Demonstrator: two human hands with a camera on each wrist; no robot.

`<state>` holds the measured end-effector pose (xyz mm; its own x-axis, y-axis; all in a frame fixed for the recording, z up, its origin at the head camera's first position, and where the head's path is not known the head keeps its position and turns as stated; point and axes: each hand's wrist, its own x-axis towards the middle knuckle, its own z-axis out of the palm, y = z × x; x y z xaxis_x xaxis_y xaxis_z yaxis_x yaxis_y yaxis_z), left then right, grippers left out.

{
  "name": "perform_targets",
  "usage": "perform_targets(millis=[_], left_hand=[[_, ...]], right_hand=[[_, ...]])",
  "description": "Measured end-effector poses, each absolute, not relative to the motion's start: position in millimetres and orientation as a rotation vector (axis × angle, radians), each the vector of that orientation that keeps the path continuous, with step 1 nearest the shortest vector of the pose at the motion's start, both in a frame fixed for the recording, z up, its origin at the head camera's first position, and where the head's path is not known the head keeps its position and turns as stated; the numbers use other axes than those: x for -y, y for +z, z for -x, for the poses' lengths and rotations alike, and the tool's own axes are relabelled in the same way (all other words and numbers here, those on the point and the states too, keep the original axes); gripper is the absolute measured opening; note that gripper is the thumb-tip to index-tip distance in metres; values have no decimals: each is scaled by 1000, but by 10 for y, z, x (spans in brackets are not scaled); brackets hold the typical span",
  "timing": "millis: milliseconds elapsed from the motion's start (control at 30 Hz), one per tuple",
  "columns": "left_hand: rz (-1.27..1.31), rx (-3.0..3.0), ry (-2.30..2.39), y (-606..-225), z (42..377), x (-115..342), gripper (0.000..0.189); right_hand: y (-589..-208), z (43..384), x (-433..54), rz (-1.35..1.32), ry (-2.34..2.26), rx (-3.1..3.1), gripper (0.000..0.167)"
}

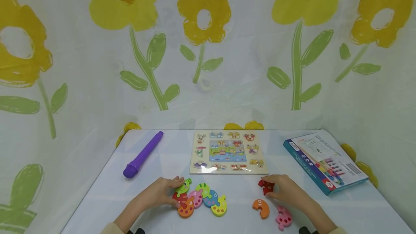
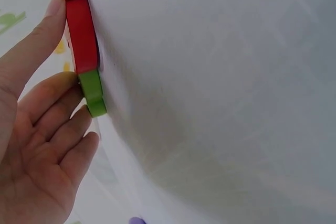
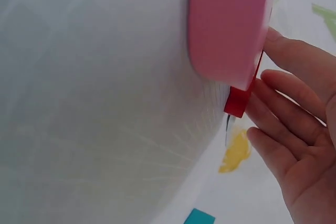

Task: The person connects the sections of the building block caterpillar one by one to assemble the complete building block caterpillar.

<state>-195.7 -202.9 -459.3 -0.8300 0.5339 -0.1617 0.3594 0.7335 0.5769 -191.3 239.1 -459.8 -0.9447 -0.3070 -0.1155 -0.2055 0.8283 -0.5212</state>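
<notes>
In the head view, a joined caterpillar number puzzle curves across the table: green head (image 1: 183, 187), red piece (image 1: 180, 198), orange piece (image 1: 186, 211), then pink, lime, blue and yellow ones. My left hand (image 1: 161, 191) lies along its left end. The left wrist view shows the thumb at the edge where red (image 2: 82, 35) and orange meet, with loosely bent fingers touching the green head (image 2: 93, 93). Farther right, my right hand (image 1: 285, 189) pinches a separate red puzzle piece (image 1: 268, 187) between thumb and fingertips. Near it lie an orange piece marked 10 (image 1: 261, 208) and a pink piece (image 1: 284, 218).
A wooden peg puzzle board (image 1: 228, 169) lies at the back middle. Left of it is a purple toy microphone (image 1: 144, 154). At the right rests a flat puzzle box (image 1: 325, 158). Behind the table (image 1: 237, 205) hangs a white cloth (image 1: 240, 89) with yellow flowers.
</notes>
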Motion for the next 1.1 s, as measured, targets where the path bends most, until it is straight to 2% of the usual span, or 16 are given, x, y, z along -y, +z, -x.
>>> perform_targets(millis=[833,1100], left_hand=[[-655,-2646,811,-4610,1967,2023,78],[-672,-2627,853,-4616,1972,2043,78]], right_hand=[[-4460,1876,-2140,762,-857,-2754,48],[-4435,1825,-1948,767,-901,-2669,47]])
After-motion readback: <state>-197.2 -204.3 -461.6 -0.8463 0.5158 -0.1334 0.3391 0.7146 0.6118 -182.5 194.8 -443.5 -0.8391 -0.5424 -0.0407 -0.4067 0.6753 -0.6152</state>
